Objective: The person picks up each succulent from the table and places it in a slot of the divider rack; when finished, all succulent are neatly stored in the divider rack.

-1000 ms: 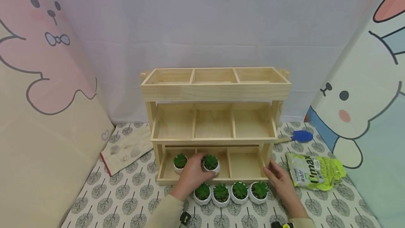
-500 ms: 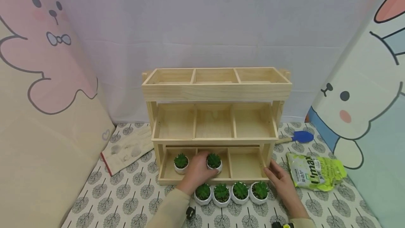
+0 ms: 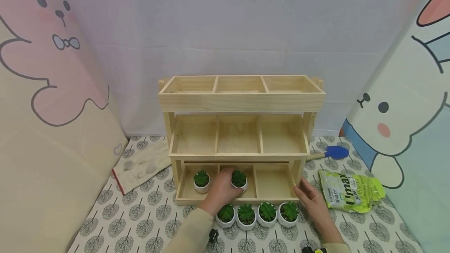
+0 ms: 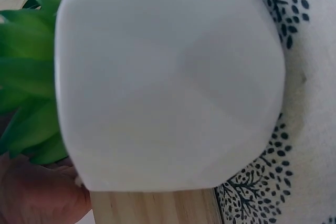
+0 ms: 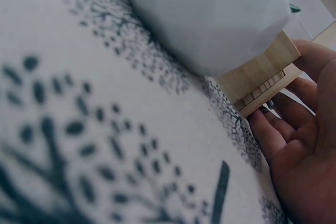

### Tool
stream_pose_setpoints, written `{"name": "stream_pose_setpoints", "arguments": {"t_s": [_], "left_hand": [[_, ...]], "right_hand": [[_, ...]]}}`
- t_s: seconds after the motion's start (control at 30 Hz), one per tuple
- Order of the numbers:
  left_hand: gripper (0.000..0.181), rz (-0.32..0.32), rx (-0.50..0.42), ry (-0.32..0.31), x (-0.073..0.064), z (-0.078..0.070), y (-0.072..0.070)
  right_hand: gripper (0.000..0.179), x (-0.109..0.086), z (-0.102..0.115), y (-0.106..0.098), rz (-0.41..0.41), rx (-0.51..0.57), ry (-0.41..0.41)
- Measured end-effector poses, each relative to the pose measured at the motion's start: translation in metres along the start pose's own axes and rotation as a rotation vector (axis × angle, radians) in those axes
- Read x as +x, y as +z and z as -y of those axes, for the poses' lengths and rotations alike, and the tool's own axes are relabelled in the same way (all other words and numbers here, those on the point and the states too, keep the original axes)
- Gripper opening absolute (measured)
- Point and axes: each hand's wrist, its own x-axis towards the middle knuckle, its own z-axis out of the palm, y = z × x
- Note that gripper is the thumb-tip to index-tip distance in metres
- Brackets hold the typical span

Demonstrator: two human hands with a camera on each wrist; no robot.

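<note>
Three-tier wooden shelf (image 3: pixel 241 103) on a patterned cloth (image 3: pixel 116 227), clock directions read in the head view with twelve o'clock away from the person. The long axis of the shelf runs from nine to three o'clock, and each tier is divided into three compartments. The right hand (image 3: pixel 311 202) grips the lower right end of the bottom tier, thumb at the front corner and fingers bent behind the wood, as the right-wrist view confirms. The left hand (image 3: pixel 222 190) pinches a small potted succulent (image 3: pixel 239 182) within the middle compartment of the bottom tier, its thumb across the front of the white pot. In the left-wrist view another pot fills most of the frame, so contact between the held pot's base and the compartment floor cannot be told.

The governing relation, in judgement, is this: the held pot lies at two o'clock from the middle of the left hand, upright, round, with no long axis to align. The left hand is much the nearer; the right hand stands well apart, between three and four o'clock from the pot. A second succulent (image 3: pixel 201 180) occupies the left compartment at nine o'clock; a row of four succulents (image 3: pixel 246 218) stands on the cloth around five o'clock.
</note>
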Motion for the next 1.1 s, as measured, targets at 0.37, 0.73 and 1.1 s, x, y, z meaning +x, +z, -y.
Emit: {"name": "stream_pose_setpoints", "arguments": {"t_s": [0.37,0.73,1.1], "left_hand": [[0.069,0.020,-0.021,-0.029,-0.001,0.000,0.000],[0.065,0.023,-0.058,-0.001,-0.007,0.000,-0.006],[0.066,0.024,-0.152,-0.015,-0.019,-0.001,-0.014]], "right_hand": [[0.076,0.001,-0.001,0.001,-0.012,-0.015,0.029],[0.075,0.001,-0.003,0.001,-0.009,-0.002,-0.006],[0.075,-0.001,0.000,0.000,0.002,0.005,-0.005]]}}
